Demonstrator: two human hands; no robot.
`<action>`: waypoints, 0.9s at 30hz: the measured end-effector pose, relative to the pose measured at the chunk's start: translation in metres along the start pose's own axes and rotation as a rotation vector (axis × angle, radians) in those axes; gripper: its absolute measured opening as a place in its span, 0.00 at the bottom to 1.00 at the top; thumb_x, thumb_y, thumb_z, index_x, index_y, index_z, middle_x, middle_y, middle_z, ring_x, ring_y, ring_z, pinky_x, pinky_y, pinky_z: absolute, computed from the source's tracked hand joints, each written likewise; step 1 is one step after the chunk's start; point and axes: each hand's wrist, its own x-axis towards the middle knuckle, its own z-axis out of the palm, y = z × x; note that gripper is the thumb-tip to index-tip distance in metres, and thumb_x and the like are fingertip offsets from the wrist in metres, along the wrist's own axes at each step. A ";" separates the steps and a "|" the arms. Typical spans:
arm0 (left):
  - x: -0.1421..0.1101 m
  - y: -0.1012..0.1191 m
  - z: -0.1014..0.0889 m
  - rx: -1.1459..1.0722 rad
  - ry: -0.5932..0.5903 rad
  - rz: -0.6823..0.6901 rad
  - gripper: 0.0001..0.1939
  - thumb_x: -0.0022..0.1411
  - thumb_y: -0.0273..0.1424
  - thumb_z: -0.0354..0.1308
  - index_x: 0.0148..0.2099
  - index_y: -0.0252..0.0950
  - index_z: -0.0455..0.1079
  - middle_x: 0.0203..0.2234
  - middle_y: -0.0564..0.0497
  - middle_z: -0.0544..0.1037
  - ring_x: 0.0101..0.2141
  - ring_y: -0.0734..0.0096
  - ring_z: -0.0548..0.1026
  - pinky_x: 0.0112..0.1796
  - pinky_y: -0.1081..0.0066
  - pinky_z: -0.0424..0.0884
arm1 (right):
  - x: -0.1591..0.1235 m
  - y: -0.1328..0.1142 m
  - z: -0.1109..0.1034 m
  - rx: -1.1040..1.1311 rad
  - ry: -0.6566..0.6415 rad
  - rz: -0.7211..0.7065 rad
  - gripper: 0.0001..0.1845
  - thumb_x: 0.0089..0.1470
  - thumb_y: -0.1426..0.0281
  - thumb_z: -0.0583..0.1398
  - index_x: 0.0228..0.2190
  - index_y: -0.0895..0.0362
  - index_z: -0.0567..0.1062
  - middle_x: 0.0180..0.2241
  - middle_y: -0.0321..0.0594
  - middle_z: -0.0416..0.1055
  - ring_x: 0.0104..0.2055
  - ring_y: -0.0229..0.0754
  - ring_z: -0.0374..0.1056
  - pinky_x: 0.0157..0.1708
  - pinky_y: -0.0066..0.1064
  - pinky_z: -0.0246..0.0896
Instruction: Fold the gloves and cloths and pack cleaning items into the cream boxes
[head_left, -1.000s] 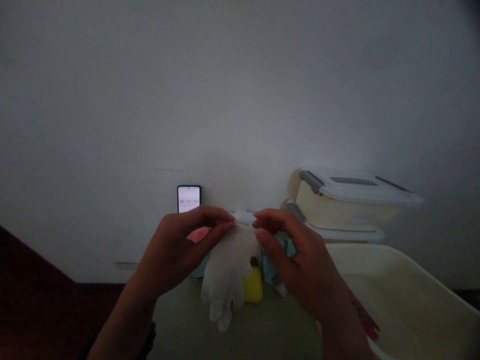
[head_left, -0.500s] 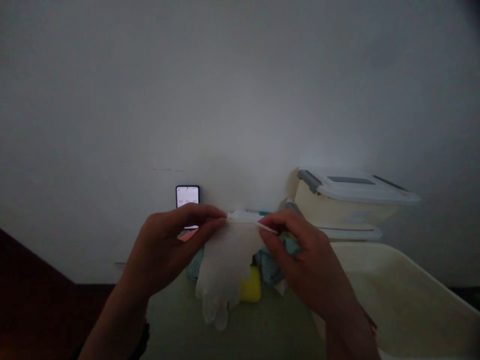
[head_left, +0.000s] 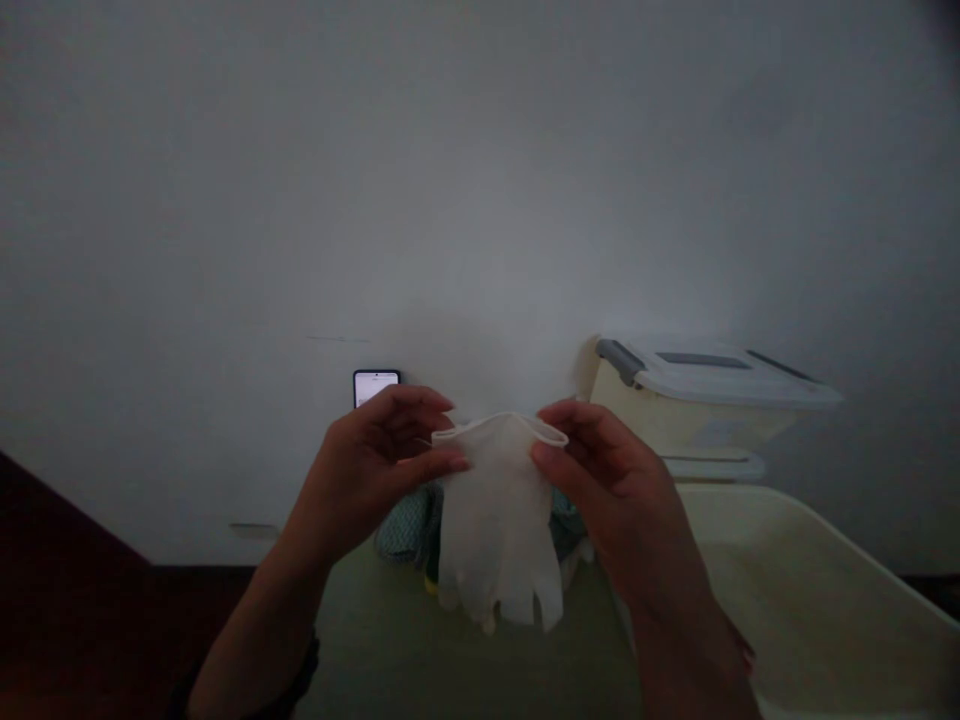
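Observation:
A thin white disposable glove hangs fingers-down between my hands, its rolled cuff at the top and slightly parted. My left hand has its thumb on the front of the glove near the cuff's left end, the other fingers curled above and behind. At the cuff's right end, my right hand pinches it between thumb and fingers. Blue-green knitted cloth shows on both sides behind the glove. Most of a yellow item is hidden by the glove.
A phone with a lit screen leans against the wall behind my left hand. Lidded cream boxes are stacked at the right, and an open cream tub stands in front of them. The greenish table surface lies below.
The glove has moved right and turned, and its cuff now gapes a little. It covers most of the yellow item. My left hand has shifted right and its fingers have spread somewhat.

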 end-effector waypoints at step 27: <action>0.001 -0.002 0.005 0.235 -0.185 -0.173 0.07 0.53 0.34 0.61 0.32 0.36 0.75 0.25 0.52 0.78 0.26 0.72 0.75 0.26 0.78 0.70 | 0.004 0.010 -0.008 -0.250 -0.195 0.025 0.07 0.50 0.69 0.60 0.35 0.53 0.70 0.32 0.35 0.70 0.35 0.37 0.67 0.34 0.29 0.63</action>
